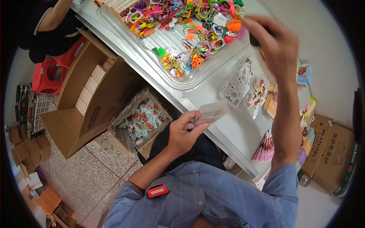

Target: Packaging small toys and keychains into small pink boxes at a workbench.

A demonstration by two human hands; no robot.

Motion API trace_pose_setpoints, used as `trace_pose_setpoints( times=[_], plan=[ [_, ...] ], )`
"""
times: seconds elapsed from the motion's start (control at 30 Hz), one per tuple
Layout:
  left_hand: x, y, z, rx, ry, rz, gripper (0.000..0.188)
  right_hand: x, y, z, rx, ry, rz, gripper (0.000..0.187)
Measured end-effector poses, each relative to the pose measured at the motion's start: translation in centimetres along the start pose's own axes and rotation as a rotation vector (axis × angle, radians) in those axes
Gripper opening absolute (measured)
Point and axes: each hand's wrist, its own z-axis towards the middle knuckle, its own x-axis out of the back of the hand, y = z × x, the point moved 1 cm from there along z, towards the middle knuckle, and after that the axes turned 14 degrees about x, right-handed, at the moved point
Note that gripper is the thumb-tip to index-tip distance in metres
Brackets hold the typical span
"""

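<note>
My left hand (181,135) is closed on a small pale open box (213,113), held tilted at the table's near edge with its open end toward me. Up at the right, my right hand (274,37) is smeared by motion beside the tray's right side. A small purple thing (242,33) shows blurred at its fingertips; its exact kind I cannot make out. The clear plastic tray (182,85) beyond my hands holds a heap of small colourful plastic toys and trinkets (178,22), with a smaller cluster of them at its near corner.
Clear bags of small printed packets (241,81) lie right of the tray. Pink packets (265,147) fan out at the table's right edge. A lined carton of packets (142,119) and a carton of stacked white boxes (89,85) stand at left. Another person's arm (55,15) shows top left.
</note>
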Motion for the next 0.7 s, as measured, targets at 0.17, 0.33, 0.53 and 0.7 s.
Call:
trace_pose_setpoints(
  times=[0.17, 0.33, 0.53, 0.7],
  plan=[
    [-0.4, -0.7, 0.4, -0.174, 0.108, 0.118, 0.032, -0.1, -6.0, -10.1, -0.09, 0.135, 0.051, 0.009],
    [-1.8, -0.7, 0.0, -0.372, 0.185, 0.29, 0.032, -2.0, -7.3, -15.5, -0.265, 0.319, 0.108, 0.007],
    [-2.6, -1.2, -1.1, -0.426, 0.218, 0.379, 0.031, -4.1, -7.4, -18.9, -0.276, 0.366, 0.049, 0.011],
    [-2.0, -2.0, -1.3, -0.337, 0.241, 0.304, 0.029, -3.2, -7.6, -19.6, -0.162, 0.15, -0.02, 0.016]
  ],
)
